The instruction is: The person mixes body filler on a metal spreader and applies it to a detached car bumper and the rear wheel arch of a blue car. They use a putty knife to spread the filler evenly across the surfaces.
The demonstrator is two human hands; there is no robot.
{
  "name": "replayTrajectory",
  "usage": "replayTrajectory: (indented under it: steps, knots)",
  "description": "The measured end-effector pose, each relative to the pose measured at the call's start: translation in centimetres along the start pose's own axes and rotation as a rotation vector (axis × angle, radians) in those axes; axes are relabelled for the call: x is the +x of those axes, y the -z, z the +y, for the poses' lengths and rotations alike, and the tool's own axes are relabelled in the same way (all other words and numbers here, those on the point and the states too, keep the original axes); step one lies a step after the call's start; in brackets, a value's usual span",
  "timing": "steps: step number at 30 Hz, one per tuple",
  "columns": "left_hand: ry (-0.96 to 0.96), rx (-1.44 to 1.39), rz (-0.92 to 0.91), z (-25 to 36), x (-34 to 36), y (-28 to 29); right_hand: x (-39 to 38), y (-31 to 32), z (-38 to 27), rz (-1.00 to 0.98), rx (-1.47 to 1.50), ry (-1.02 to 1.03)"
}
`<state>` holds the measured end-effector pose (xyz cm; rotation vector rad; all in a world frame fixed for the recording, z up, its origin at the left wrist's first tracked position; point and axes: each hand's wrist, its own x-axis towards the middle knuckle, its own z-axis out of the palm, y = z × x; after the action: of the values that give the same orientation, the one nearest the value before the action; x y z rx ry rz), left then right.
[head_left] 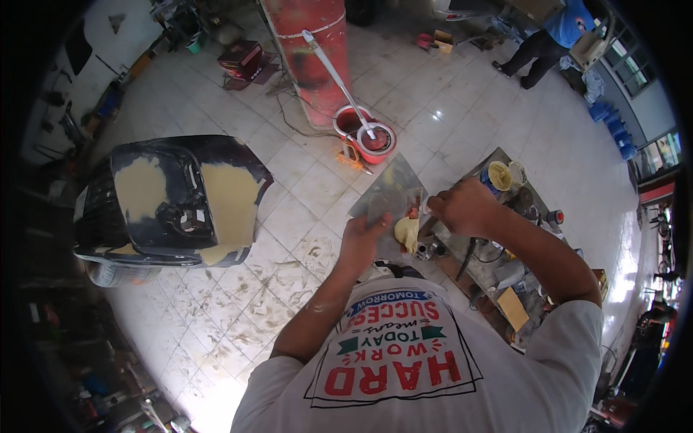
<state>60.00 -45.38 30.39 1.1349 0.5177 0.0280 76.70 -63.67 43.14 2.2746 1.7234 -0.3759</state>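
My left hand (363, 237) grips a flat grey metal mixing board (390, 191) from below, holding it level in front of my chest. A lump of pale yellow body filler (406, 232) sits on the board near my fingers, with a small reddish streak beside it. My right hand (462, 206) is closed over a small tube or tool at the board's right edge, just above the filler. What it holds is mostly hidden by the fingers.
A black car body panel (177, 198) patched with yellow filler stands to my left. A red mop bucket (364, 133) with a mop sits ahead on the tiled floor. A cluttered workbench (505, 238) with an open filler can (498, 175) is at my right. Another person (552, 36) stands far back.
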Motion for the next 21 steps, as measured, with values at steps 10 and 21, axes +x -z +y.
replayTrajectory:
  steps: [10, 21]
  knots:
    - [0.095, -0.26, 0.16, -2.2, -1.2, -1.8, -0.4, -28.5, 5.8, 0.192, 0.617, -0.431]
    - [0.261, -0.599, 0.508, -4.9, -6.3, -4.2, 0.3, -51.5, 7.2, 0.266, 0.817, -0.817]
